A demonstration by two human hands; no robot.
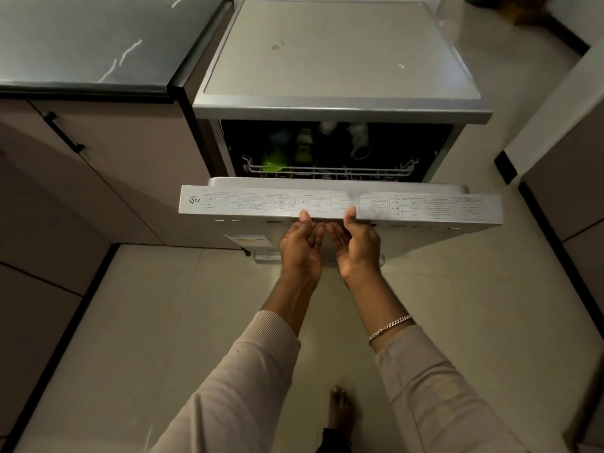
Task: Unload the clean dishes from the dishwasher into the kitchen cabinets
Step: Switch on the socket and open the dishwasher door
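The grey dishwasher (pixel 340 53) stands in front of me with its door (pixel 248 204) tilted partly down. Both hands hold the door's top edge at its middle, thumbs on top and fingers curled underneath. My left hand (pixel 302 245) is just left of my right hand (pixel 358 248). Through the gap I see the upper wire rack (pixel 327 173) in the dark interior. In it are a green cup (pixel 274 160), a pale blue cup (pixel 280 136), a yellow-green item (pixel 303 153) and a white mug (pixel 360 147).
A dark marble counter (pixel 88 44) with a brown cabinet door and black handle (pixel 63 132) sits to the left. More cabinet fronts line the right edge (pixel 568 178). The floor is pale tile, and my bare foot (pixel 341 413) is below the door.
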